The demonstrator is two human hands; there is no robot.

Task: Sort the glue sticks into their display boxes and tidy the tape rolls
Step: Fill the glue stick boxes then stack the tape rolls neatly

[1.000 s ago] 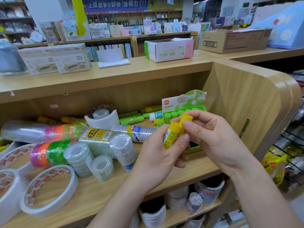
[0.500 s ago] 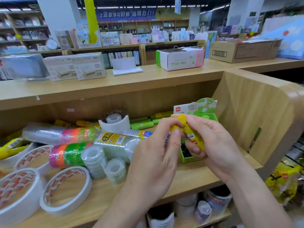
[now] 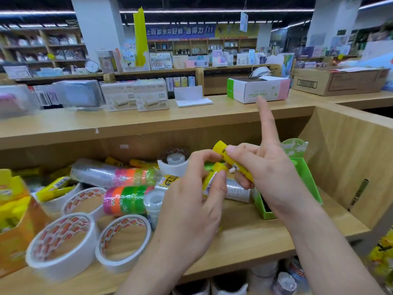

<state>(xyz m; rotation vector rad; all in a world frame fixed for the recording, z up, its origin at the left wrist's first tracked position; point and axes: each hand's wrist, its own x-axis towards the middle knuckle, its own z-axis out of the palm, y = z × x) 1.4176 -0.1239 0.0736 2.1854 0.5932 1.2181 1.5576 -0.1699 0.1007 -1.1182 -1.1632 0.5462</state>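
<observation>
Above the shelf's middle, my left hand grips a yellow glue stick between thumb and fingers. My right hand holds a second yellow glue stick slanted across its fingers, with the index finger pointing straight up. Behind my right hand stands the green display box, mostly hidden. An orange-yellow display box sits at the far left. Loose yellow glue sticks lie at the back left. White tape rolls and coloured tape rolls cover the shelf's left half.
The wooden shelf has a slanted side wall on the right. A countertop above carries a white box, a cardboard carton and other boxes. More rolls sit on the shelf below.
The view has tilted up and shifted right. My hands separated the two yellow glue sticks, one in each hand, and my right index finger now points upward.
</observation>
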